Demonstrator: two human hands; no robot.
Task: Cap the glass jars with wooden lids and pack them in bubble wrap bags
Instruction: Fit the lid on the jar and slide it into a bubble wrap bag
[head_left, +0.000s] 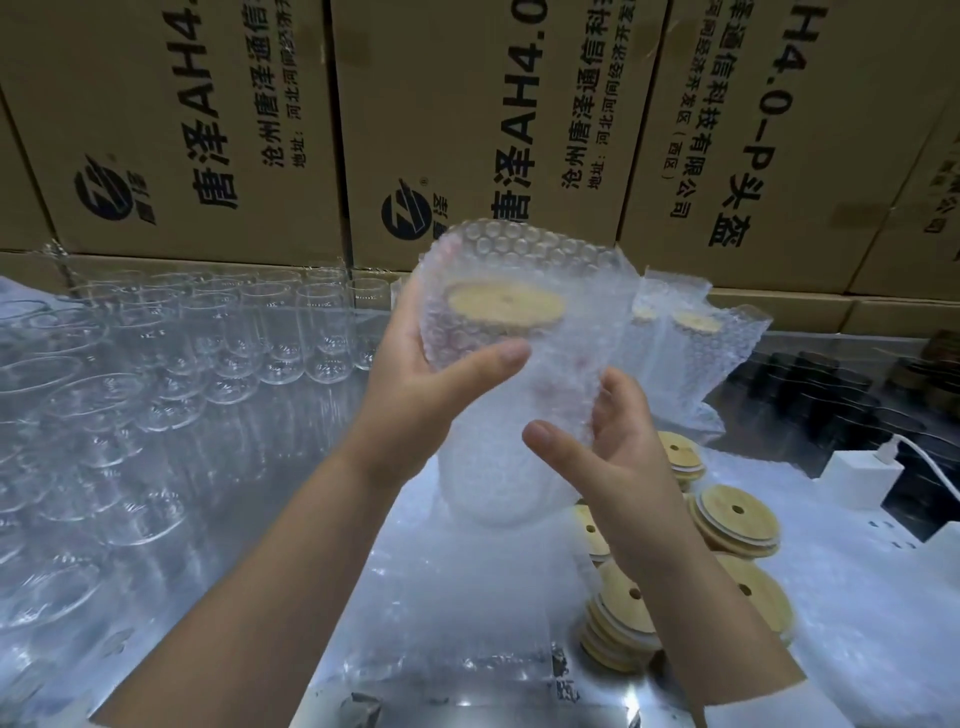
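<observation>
the stacked cardboard cartons (467, 104) are filling the back of the view, printed sideways with "唐泽ah4.0", "沧州唐泽通信科技有限公司", an address line starting "地址:河北河间经济开发区", and on the right-hand one "ah4.0-p头盔"; a round black logo is sitting beside each title. below them, rows of empty glass jars (270, 332) are waiting uncapped on the left.

the bubble wrap bag (519, 260) is being held up in the middle with a capped jar inside, its wooden lid (506, 304) showing through the open mouth. the left hand (415, 395) is gripping the bag near the lid, thumb across the front and fingers curled behind. the right hand (608, 447) is cupping the lower side with curled fingers, thumb standing off.

the jar probably needs seating fully to the bottom, so supporting it from below while smoothing the slack film upward seems wise, since glass in loose film could slip. loose wooden lids (735, 519) are lying stacked to the right.
</observation>
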